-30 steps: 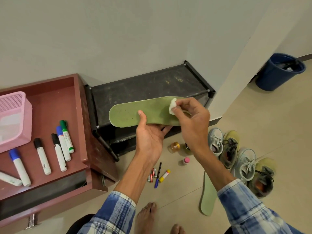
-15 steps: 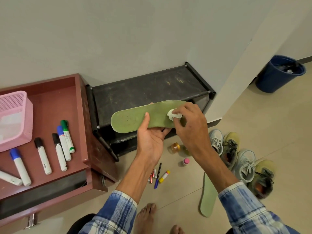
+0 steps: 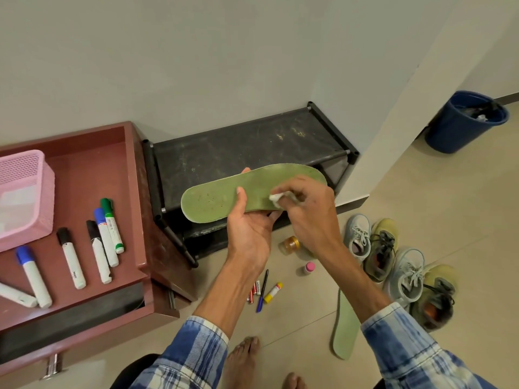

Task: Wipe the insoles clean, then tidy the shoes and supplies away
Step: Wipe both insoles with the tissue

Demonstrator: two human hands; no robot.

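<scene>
Insole [image 3: 213, 202] (green, face up) held level by the left hand [image 3: 250, 234], grip closed round its middle, thumb on top; right hand [image 3: 310, 217] grip pinches a white wad [image 3: 276, 198] onto it beside that thumb.

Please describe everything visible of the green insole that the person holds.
The green insole is a long, flat piece with rounded ends, of a soft, foam-like look, olive green with small dark specks near its left end. It is held roughly level in the air, lengthwise left to right, in front of the black shoe rack. The left hand grips it from below, thumb on top near the middle. The right hand presses a white wad on its upper face, right of the thumb.
</scene>
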